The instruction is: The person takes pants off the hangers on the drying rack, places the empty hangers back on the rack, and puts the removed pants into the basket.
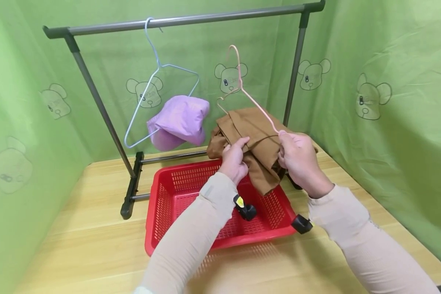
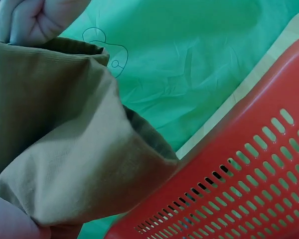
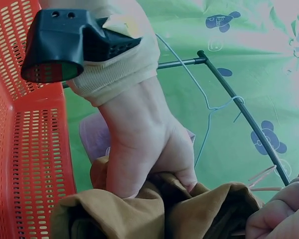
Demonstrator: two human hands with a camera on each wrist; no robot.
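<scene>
A folded brown cloth garment point(image 1: 259, 126) is held up over the red basket; its exact kind is hard to tell. My left hand point(image 1: 233, 161) grips its near left edge, thumb on top of the cloth. With its thumb and fingers, my right hand point(image 1: 301, 161) pinches the lower right corner of a pink clothes hanger point(image 1: 257, 106), against the garment. The hanger's hook points up, below the rail and apart from it. Part of its lower bar is hidden by the cloth. In the left wrist view the garment point(image 2: 84, 144) shows open, tube-like folds.
A dark metal clothes rack point(image 1: 220, 18) stands behind. From its rail hangs a light blue hanger point(image 1: 143, 90) with a folded purple garment point(image 1: 185, 116) over its bar. The red perforated basket point(image 1: 154, 204) sits on the wooden table point(image 1: 81, 245). Green curtains point(image 1: 389, 61) surround it.
</scene>
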